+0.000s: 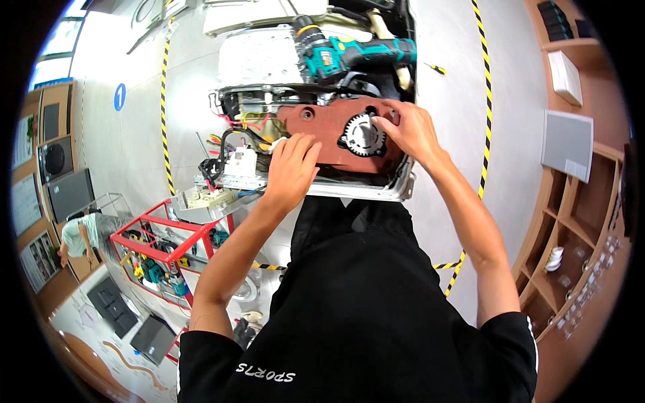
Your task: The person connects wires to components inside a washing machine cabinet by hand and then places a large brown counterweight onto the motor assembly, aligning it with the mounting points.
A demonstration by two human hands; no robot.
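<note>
In front of me is an opened appliance with a white metal housing [336, 191]. A reddish-brown block [329, 138] lies across its near end. Set in the block is a round white toothed disc [365, 136] with black around it. My left hand [292, 164] rests on the block's left part, fingers stretched out flat. At the far right corner, beside the disc, my right hand [411, 132] grips the block between thumb and curled fingers. A teal and black cordless drill [342, 57] lies on the appliance beyond the block. Coloured wires [252, 124] hang out on the left.
A red-framed cart [168, 255] with power tools stands at lower left. A yellow-handled screwdriver [437, 68] lies on the floor to the right. Yellow-black tape [485, 101] marks the floor. Wooden shelves [571, 228] line the right side. Another person [84, 238] bends over at far left.
</note>
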